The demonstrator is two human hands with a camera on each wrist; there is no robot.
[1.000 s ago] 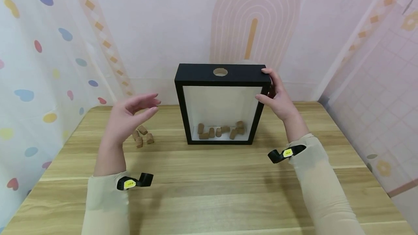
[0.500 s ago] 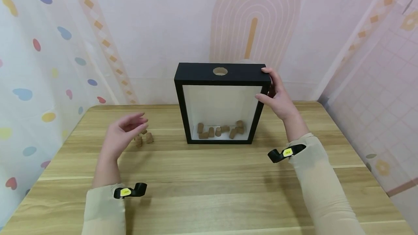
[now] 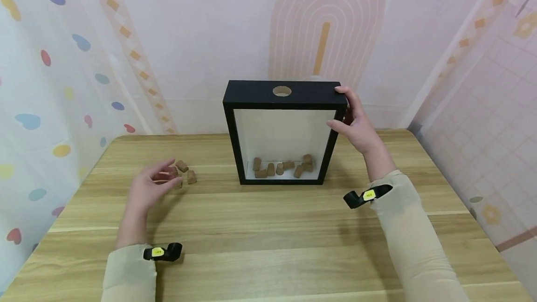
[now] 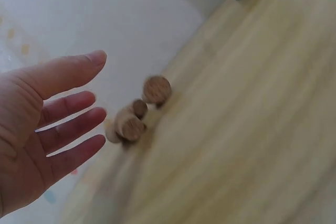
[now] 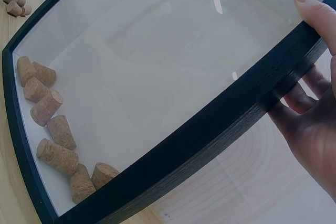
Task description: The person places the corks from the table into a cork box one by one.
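While the right hand steadies the black shadow-box frame by its upper right corner, thumb on the front edge and the other fingers curled round the side, the left hand sits low over the wooden table at centre left of the head view. Its fingers are loosely spread and holding nothing, tips right next to the little pile of loose corks; can't tell if they actually touch. Frame stands upright mid-picture, round hole in its top, with more corks lying along the bottom behind the glass.
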